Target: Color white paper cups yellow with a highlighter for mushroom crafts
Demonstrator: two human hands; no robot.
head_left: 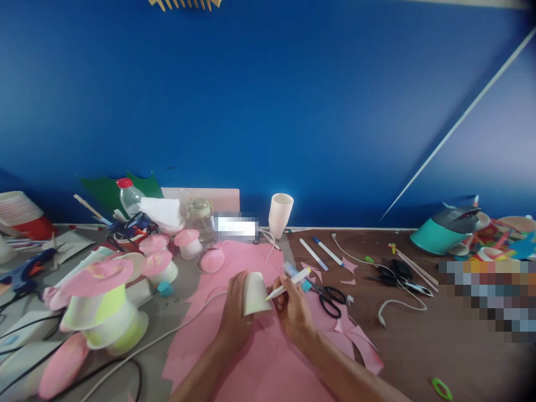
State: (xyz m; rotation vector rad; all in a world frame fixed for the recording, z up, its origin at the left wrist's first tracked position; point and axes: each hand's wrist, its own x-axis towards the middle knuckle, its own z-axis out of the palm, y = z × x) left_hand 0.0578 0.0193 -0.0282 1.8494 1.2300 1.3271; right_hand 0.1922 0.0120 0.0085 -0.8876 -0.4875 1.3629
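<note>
My left hand (235, 304) is closed around the left side of a white paper cup (255, 296), which is turned upside down and tilted over the pink paper (251, 365). Pinched in my right hand (295, 307) is a white marker with yellow ends (288, 283); its tip meets the cup's right side, close to the rim. Pale yellow tint shows on the lower part of the cup. Just beyond my right hand lie black-handled scissors (333, 298), partly on pink paper scraps (366, 346).
A stack of white cups (280, 215) stands by the blue wall. Two markers (327, 251), a white cable (402, 304) and a teal container (439, 231) are on the right. Pink-topped cup models (100, 279), a glass jar (201, 220) and a blue glue gun (29, 268) crowd the left.
</note>
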